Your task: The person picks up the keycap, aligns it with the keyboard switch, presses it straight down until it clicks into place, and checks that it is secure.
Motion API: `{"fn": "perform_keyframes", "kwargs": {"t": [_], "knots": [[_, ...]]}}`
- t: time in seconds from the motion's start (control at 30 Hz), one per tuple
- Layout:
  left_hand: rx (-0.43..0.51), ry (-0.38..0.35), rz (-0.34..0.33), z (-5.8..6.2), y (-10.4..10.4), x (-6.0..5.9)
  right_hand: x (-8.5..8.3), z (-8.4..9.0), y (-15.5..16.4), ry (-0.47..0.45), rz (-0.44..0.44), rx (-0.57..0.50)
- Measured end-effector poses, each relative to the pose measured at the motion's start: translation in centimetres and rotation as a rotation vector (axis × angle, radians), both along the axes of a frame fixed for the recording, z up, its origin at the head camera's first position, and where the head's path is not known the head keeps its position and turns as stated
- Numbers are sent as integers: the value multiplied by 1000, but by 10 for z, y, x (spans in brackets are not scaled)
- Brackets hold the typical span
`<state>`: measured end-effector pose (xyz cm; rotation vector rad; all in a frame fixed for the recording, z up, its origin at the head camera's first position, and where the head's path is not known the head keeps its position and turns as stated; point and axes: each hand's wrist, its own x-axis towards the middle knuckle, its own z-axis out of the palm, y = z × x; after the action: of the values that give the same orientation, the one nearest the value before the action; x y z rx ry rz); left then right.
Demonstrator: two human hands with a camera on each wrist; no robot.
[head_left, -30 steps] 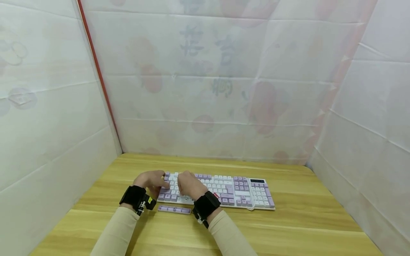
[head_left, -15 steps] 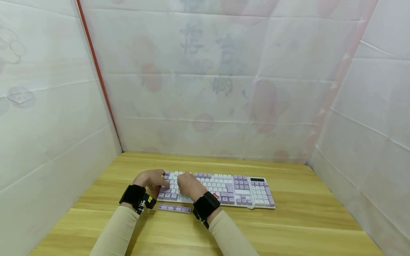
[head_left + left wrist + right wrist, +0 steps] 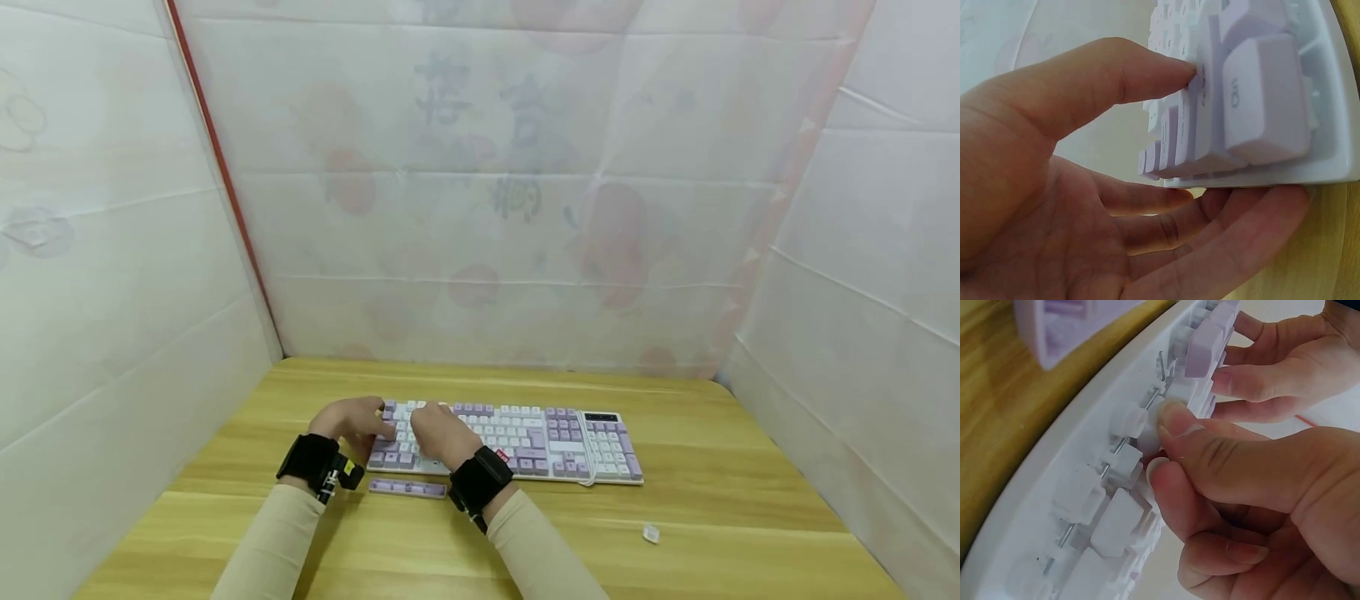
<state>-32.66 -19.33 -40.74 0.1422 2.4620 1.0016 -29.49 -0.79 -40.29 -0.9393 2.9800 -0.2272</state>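
A white and purple keyboard (image 3: 517, 435) lies on the wooden table. My left hand (image 3: 351, 421) grips its left end: the thumb presses the side of a purple key (image 3: 1207, 94), while the other fingers curl along the keyboard's edge. Over the lower left keys, my right hand (image 3: 442, 433) has its thumb and forefinger pinched at a white keycap (image 3: 1149, 430), most of it hidden by the fingertips. Bare switch mounts and a thin metal stabilizer wire (image 3: 1121, 445) show along the front row there. A purple spacebar (image 3: 407, 488) lies underside up in front of the keyboard.
A small white keycap-like piece (image 3: 651, 533) sits on the table at the front right. The keyboard's bundled white cable (image 3: 587, 450) crosses its right part. White cloth walls (image 3: 480, 208) stand behind the table (image 3: 720, 483) and on both sides.
The small white piece at the table's front right now shows, absent in both earlier frames. Both hands keep their places on the keyboard; the view shifts slightly.
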Motion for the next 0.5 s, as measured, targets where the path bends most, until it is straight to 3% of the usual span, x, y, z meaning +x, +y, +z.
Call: {"fn": "perform_keyframes", "kwargs": {"t": [0.5], "knots": [[1, 12, 5, 0, -2, 0, 2, 1, 2, 24, 24, 10]]}}
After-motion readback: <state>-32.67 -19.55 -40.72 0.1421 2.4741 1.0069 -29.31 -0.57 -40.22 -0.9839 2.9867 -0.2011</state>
